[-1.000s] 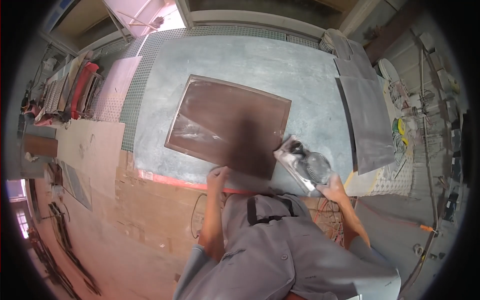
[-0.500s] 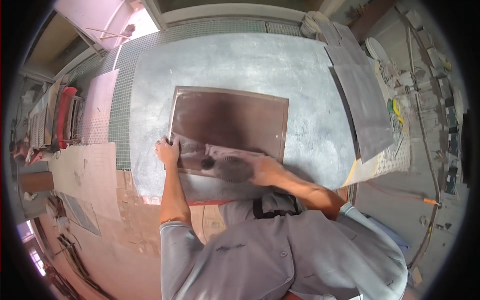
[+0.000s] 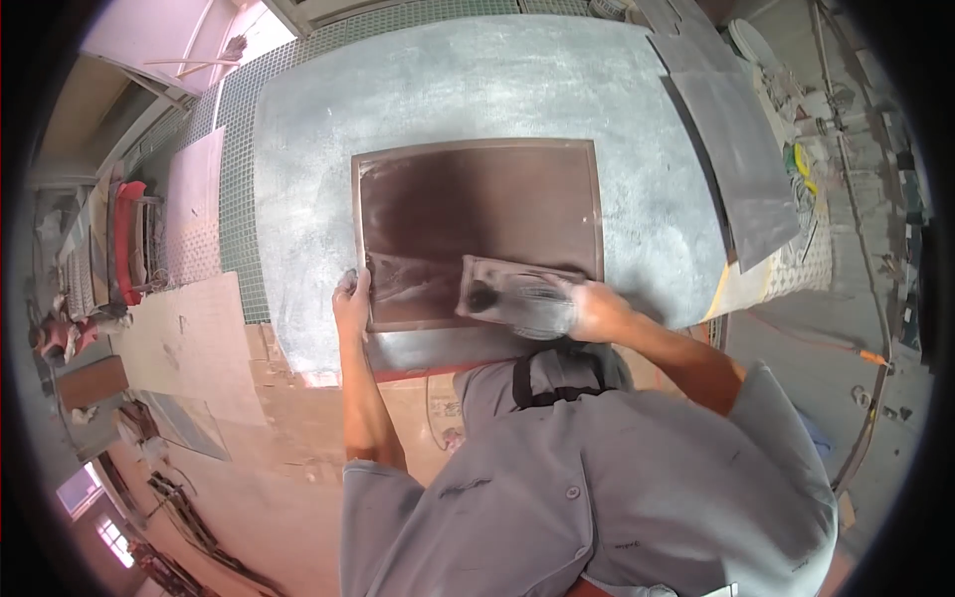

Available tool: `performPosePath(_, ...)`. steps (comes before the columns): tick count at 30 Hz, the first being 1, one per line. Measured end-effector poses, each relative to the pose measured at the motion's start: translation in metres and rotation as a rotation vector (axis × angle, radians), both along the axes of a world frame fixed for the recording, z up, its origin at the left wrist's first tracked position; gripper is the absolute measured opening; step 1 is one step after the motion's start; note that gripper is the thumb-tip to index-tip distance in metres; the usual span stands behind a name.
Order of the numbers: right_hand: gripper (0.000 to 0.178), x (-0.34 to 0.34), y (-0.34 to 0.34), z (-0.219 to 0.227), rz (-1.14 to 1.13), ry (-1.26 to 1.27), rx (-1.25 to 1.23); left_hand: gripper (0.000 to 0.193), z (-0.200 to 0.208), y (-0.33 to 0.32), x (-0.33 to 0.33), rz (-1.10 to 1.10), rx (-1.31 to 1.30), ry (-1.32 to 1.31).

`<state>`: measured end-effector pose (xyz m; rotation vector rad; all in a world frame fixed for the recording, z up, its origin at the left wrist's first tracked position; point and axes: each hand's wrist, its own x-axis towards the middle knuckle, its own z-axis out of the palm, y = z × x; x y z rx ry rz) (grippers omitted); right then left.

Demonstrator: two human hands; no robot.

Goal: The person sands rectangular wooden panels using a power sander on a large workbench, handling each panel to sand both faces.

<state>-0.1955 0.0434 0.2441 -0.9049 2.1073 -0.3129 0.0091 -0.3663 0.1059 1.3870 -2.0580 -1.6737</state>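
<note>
A brown rectangular panel (image 3: 497,194) with a raised rim lies flat on a pale grey tabletop (image 3: 438,85). Pale dust streaks the panel's lower left. My left hand (image 3: 351,303) is closed around the panel's left edge near its lower corner. In my right hand (image 3: 599,311) is a sander (image 3: 532,303) with a rectangular pad and a dark round part at its left end. Its pad rests over the lower right of the panel; motion blurs its body, and my fingers partly hide its right end.
Dark grey sheets (image 3: 731,149) overlap the table's right side. Green gridded matting (image 3: 239,209) runs along the left, beside a pale board (image 3: 194,199) and a red object (image 3: 129,239). Flattened cardboard (image 3: 318,423) lies below the front edge. An orange-ended cord (image 3: 873,358) trails at right.
The panel has turned slightly counterclockwise. My right hand has carried the sander rightward along the panel's near side. My left hand still grips the left edge. The whole view has shifted a little.
</note>
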Motion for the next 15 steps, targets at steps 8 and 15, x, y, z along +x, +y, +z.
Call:
performPosePath(8,0.074,0.082,-0.179,-0.031,0.082,-0.072,-0.324,0.043,0.089,0.01,-0.005,-0.031,0.21,0.07)
performPosePath(15,0.071,0.088,-0.172,-0.043,0.09,-0.095,-0.444,0.036,0.09,0.0,-0.013,-0.466,-0.154,-0.074)
